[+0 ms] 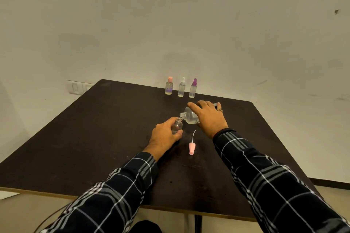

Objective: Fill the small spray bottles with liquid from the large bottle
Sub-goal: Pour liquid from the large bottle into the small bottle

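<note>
Sleeves (117,191) over edge (170,209), large bottle (190,118) mid-table

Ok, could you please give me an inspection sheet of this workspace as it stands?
Surface: dark table, scuffed.
Job's things: small bottle uncapped; large bottle tipped, its mouth at the small bottle's mouth; pink spray cap lying on the table between the arms; pink-capped bottle, white-capped bottle and purple-capped bottle standing in a row near the far edge.
Clutter: nothing seen.
Grippers: left hand holds the small bottle; right hand grips the large bottle.
Cables: possibly a thin dark cord below the table's near edge.
Surroundings: plain wall; switch plate.
</note>
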